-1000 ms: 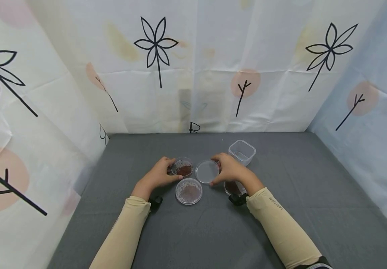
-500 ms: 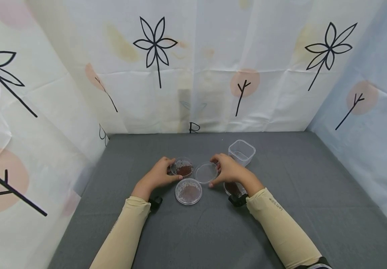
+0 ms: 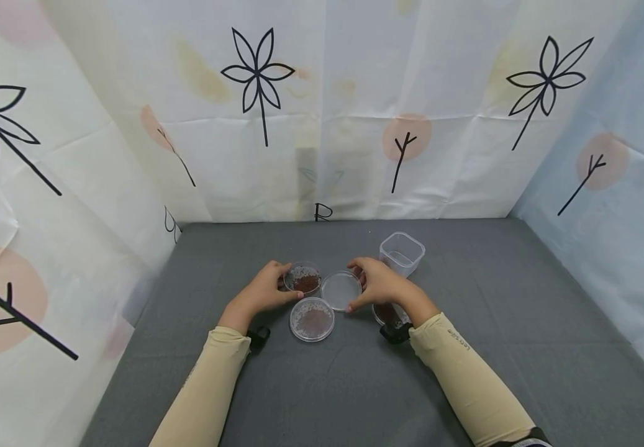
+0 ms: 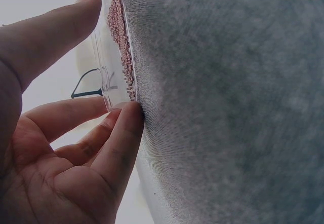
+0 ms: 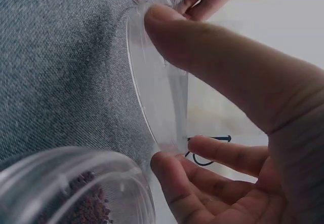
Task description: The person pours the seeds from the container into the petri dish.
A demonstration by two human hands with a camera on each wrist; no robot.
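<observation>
My left hand (image 3: 263,290) grips a round clear petri dish (image 3: 297,271) by its side, thumb at the near rim. Reddish-brown granules (image 4: 121,44) lie heaped inside it, seen edge-on in the left wrist view. With thumb and fingers on opposite edges, my right hand (image 3: 382,284) holds a see-through petri dish piece (image 5: 157,89) with no granules in it. In the head view that clear piece sits right beside the left dish. Just in front of both lies another petri dish (image 3: 312,320), its granules spread out under a hazy top.
Partly hidden below my right wrist is a further petri dish (image 5: 136,188) with dark red granules. A square clear plastic tub (image 3: 402,253) stands behind my right hand. Grey cloth (image 3: 322,385) covers the table, and printed curtains (image 3: 349,81) rise at the back and sides.
My right hand has brought the clear piece slightly left and nearer to me. The front petri dish has shifted a little left. My left hand has stayed in place.
</observation>
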